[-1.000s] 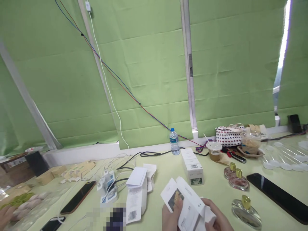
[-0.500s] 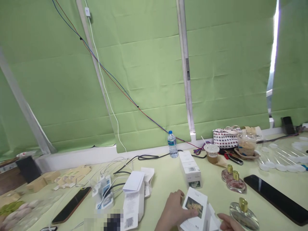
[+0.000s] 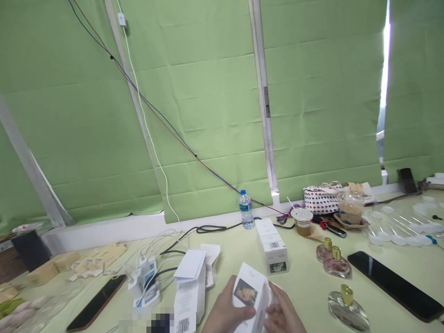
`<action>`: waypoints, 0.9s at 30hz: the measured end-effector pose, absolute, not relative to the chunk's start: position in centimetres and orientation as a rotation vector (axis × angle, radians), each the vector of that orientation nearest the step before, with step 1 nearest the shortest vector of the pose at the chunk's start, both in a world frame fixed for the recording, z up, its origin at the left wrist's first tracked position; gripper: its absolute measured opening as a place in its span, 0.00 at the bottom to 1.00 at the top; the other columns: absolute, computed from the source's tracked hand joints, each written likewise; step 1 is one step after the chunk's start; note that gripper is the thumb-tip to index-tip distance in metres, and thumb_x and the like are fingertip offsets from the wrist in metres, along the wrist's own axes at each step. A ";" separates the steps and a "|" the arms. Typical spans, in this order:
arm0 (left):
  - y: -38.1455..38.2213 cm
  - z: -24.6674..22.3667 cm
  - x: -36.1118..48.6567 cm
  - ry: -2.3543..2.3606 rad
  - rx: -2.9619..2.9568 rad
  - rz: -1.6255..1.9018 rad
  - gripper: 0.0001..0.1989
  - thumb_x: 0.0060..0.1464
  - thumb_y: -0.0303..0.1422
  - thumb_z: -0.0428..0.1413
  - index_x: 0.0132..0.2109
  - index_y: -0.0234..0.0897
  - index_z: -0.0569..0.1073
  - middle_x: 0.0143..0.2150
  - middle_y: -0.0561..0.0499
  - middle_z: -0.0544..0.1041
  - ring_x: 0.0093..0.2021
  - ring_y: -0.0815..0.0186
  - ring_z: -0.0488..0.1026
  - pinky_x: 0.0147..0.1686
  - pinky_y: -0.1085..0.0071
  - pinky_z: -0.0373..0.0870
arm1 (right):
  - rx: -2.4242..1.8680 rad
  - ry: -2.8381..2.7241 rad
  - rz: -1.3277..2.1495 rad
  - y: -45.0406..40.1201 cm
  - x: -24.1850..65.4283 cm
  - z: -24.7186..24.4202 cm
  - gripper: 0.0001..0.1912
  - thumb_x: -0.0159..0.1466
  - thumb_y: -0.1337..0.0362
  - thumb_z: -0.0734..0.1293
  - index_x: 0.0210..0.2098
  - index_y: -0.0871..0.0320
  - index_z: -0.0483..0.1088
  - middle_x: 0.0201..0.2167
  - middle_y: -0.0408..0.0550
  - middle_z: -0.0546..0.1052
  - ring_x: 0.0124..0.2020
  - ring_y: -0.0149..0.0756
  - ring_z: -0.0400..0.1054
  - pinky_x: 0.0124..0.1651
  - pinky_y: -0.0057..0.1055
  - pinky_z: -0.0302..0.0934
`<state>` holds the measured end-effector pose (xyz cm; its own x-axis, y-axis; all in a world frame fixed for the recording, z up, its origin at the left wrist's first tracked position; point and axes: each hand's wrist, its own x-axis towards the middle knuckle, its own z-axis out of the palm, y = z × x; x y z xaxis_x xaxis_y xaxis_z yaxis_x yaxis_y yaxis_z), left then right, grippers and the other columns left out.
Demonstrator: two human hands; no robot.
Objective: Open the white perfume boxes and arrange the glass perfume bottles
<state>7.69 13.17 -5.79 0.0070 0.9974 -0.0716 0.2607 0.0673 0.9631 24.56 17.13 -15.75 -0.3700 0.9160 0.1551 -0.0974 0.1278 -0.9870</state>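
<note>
A white perfume carton (image 3: 250, 296) with a small flower picture on its face stands tilted between both my hands at the bottom centre. My left hand (image 3: 227, 312) grips its left side, thumb across the front. My right hand (image 3: 283, 311) holds its right side. A round glass perfume bottle (image 3: 348, 311) with a gold cap lies on the pale green table (image 3: 305, 282) to the right of my hands. Two more gold-capped bottles (image 3: 333, 262) lie further back. A row of closed white cartons (image 3: 271, 239) stands just behind the held carton.
Open white cartons (image 3: 190, 286) stand to the left, beside a charger with white cables (image 3: 145, 283) and a dark phone (image 3: 96, 302). A long black slab (image 3: 395, 285) lies at right. A water bottle (image 3: 246, 210), food cups (image 3: 302, 221) and a patterned bag (image 3: 321, 199) line the green-curtained wall.
My hands have lifted the carton from lying low on the table to upright between them, and both now grip it. The view has shifted slightly right.
</note>
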 end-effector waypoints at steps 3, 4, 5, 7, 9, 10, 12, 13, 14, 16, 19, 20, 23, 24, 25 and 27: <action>13.5 -6.0 5.9 1.559 1.235 1.151 0.33 0.32 0.36 0.67 0.47 0.31 0.65 0.43 0.42 0.77 0.46 0.55 0.73 0.45 0.66 0.68 | -0.770 -1.582 1.297 17.6 23.6 -14.6 0.41 0.55 0.51 0.61 0.63 0.66 0.51 0.65 0.63 0.45 0.52 0.41 0.64 0.50 0.33 0.64; 13.7 -5.8 5.5 1.657 1.207 1.211 0.34 0.33 0.35 0.67 0.48 0.31 0.64 0.44 0.41 0.76 0.46 0.54 0.73 0.46 0.65 0.68 | -0.798 -1.663 1.228 17.8 23.7 -13.9 0.38 0.57 0.53 0.59 0.64 0.65 0.50 0.65 0.61 0.47 0.57 0.42 0.60 0.54 0.34 0.62; 14.0 -5.3 5.2 1.780 1.192 1.265 0.35 0.34 0.34 0.66 0.50 0.31 0.63 0.46 0.40 0.75 0.47 0.54 0.73 0.48 0.65 0.67 | -0.855 -1.744 1.125 18.0 23.9 -13.1 0.35 0.60 0.56 0.57 0.64 0.63 0.50 0.65 0.58 0.48 0.61 0.42 0.55 0.58 0.36 0.60; 14.7 -3.8 4.8 2.026 1.186 1.328 0.36 0.39 0.35 0.63 0.55 0.32 0.60 0.50 0.40 0.73 0.50 0.53 0.71 0.50 0.62 0.66 | -1.035 -1.927 0.787 18.8 24.8 -10.9 0.30 0.64 0.61 0.54 0.65 0.60 0.51 0.65 0.53 0.50 0.66 0.41 0.46 0.64 0.40 0.51; 15.4 -2.2 4.8 2.201 1.236 1.350 0.36 0.47 0.39 0.58 0.60 0.32 0.54 0.54 0.39 0.70 0.52 0.52 0.69 0.51 0.59 0.65 | -1.232 -1.942 0.385 19.9 25.8 -8.6 0.28 0.64 0.68 0.55 0.64 0.59 0.55 0.64 0.53 0.53 0.65 0.44 0.47 0.64 0.44 0.49; 15.8 -1.5 5.0 2.293 1.291 1.359 0.38 0.50 0.41 0.56 0.62 0.31 0.51 0.56 0.37 0.67 0.56 0.50 0.67 0.53 0.58 0.64 | -1.316 -1.971 0.235 20.6 26.2 -7.6 0.27 0.63 0.71 0.56 0.62 0.57 0.59 0.63 0.52 0.56 0.64 0.46 0.49 0.62 0.45 0.50; 16.3 -0.9 5.6 2.507 1.461 1.407 0.40 0.53 0.42 0.53 0.65 0.27 0.46 0.63 0.33 0.59 0.63 0.48 0.57 0.57 0.55 0.59 | -1.449 -1.992 -0.001 21.9 27.0 -6.0 0.27 0.61 0.74 0.60 0.58 0.54 0.64 0.61 0.52 0.60 0.61 0.50 0.52 0.57 0.46 0.54; 16.5 -1.0 6.2 2.612 1.569 1.438 0.40 0.54 0.42 0.52 0.66 0.26 0.45 0.65 0.33 0.55 0.65 0.47 0.52 0.59 0.54 0.56 | -1.479 -2.015 -0.087 22.6 27.2 -5.6 0.26 0.60 0.76 0.62 0.57 0.53 0.66 0.60 0.52 0.62 0.61 0.51 0.52 0.56 0.46 0.54; 16.6 -1.3 6.9 2.684 1.686 1.455 0.38 0.56 0.42 0.51 0.66 0.26 0.47 0.66 0.34 0.52 0.66 0.48 0.49 0.61 0.53 0.54 | -1.496 -2.043 -0.148 23.3 27.5 -5.3 0.27 0.58 0.76 0.63 0.55 0.52 0.67 0.59 0.51 0.63 0.61 0.51 0.52 0.55 0.46 0.54; 16.6 -2.3 8.6 2.706 1.875 1.379 0.31 0.57 0.39 0.48 0.64 0.28 0.54 0.65 0.37 0.53 0.66 0.49 0.49 0.62 0.53 0.53 | -1.494 -2.114 -0.212 24.5 27.7 -5.1 0.29 0.55 0.77 0.66 0.54 0.51 0.67 0.58 0.50 0.65 0.60 0.50 0.53 0.55 0.47 0.53; 16.3 -4.1 11.6 2.524 2.021 0.975 0.26 0.56 0.30 0.46 0.61 0.30 0.62 0.63 0.40 0.59 0.65 0.51 0.51 0.63 0.53 0.50 | -1.457 -2.193 -0.293 25.7 28.0 -5.0 0.29 0.54 0.77 0.68 0.54 0.52 0.67 0.55 0.50 0.67 0.56 0.49 0.57 0.51 0.46 0.55; 16.2 -4.5 12.4 2.430 2.034 0.852 0.27 0.54 0.28 0.46 0.62 0.31 0.62 0.63 0.40 0.60 0.65 0.52 0.51 0.64 0.54 0.49 | -1.434 -2.216 -0.326 25.8 28.2 -4.9 0.26 0.55 0.76 0.67 0.51 0.53 0.69 0.53 0.50 0.68 0.53 0.48 0.59 0.49 0.44 0.56; 15.9 -5.0 13.7 2.170 1.960 0.710 0.32 0.50 0.28 0.50 0.64 0.30 0.59 0.64 0.41 0.58 0.66 0.54 0.50 0.65 0.57 0.48 | -1.367 -2.304 -0.378 25.2 28.9 -5.5 0.16 0.56 0.77 0.65 0.40 0.55 0.74 0.45 0.49 0.72 0.46 0.45 0.63 0.42 0.38 0.59; 15.8 -5.1 13.7 2.083 1.911 0.716 0.36 0.48 0.29 0.54 0.65 0.30 0.57 0.65 0.40 0.56 0.67 0.55 0.49 0.65 0.59 0.48 | -1.353 -2.328 -0.367 24.6 29.2 -6.0 0.16 0.54 0.79 0.65 0.37 0.55 0.74 0.43 0.47 0.72 0.45 0.44 0.64 0.39 0.35 0.59; 15.7 -5.1 13.6 1.981 1.863 0.726 0.40 0.44 0.30 0.57 0.65 0.30 0.55 0.66 0.40 0.54 0.67 0.55 0.48 0.66 0.60 0.48 | -1.344 -2.348 -0.346 23.9 29.5 -6.6 0.18 0.52 0.81 0.65 0.36 0.55 0.74 0.43 0.46 0.72 0.45 0.43 0.64 0.36 0.32 0.59; 15.7 -5.3 13.4 1.770 1.810 0.734 0.51 0.36 0.32 0.63 0.67 0.30 0.51 0.67 0.40 0.51 0.67 0.54 0.47 0.66 0.62 0.47 | -1.338 -2.316 -0.239 22.2 30.1 -7.8 0.21 0.48 0.82 0.66 0.36 0.53 0.72 0.41 0.44 0.72 0.44 0.41 0.65 0.29 0.27 0.55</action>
